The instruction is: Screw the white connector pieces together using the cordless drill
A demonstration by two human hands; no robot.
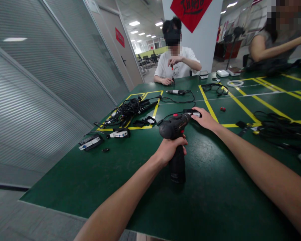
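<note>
My left hand (169, 150) is wrapped around the handle of a black cordless drill (172, 128), which has red accents and points away to the right. The drill stands upright over the green table, its chuck close to my right hand (204, 118). With bent fingers, my right hand grips the right end of a small black-and-white device (189, 111) lying at the drill's tip. A thin dark cable runs left from this device. Part of the device is hidden behind the drill and my fingers, so its exact kind is unclear.
Tangled black cables (130, 108) lie inside yellow tape at left, with black-and-white devices (119, 134) in front. A corded pen-like tool (175, 92) lies beyond the drill. More cables (278, 129) are at right. One person (178, 63) works opposite, another (273, 47) at far right.
</note>
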